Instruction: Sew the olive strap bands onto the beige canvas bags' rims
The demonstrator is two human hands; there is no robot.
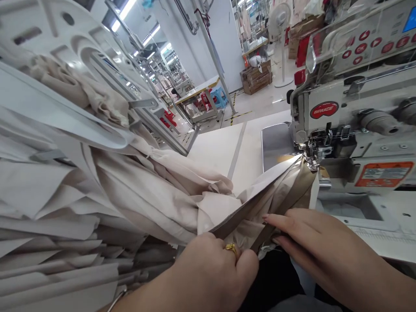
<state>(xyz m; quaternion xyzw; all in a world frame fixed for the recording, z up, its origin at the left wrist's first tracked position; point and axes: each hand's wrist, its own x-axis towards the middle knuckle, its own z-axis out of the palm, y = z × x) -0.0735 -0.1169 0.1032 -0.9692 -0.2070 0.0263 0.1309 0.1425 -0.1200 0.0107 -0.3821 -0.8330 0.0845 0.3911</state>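
Firmly clenching cream fabric in the left hand, with a gold ring on one finger, and holding its brown strip between the fingertips of the right hand. Stretching from the grip forward and rightward to the presser foot of the sewing machine; also trailing leftward beyond the grip, near layered pale cloth panels.

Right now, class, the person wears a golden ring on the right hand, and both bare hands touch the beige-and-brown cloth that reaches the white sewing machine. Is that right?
Not quite: the golden ring is on the left hand, not the right hand, as the head view shows. Both hands do touch the beige-and-brown cloth, which reaches the white sewing machine.
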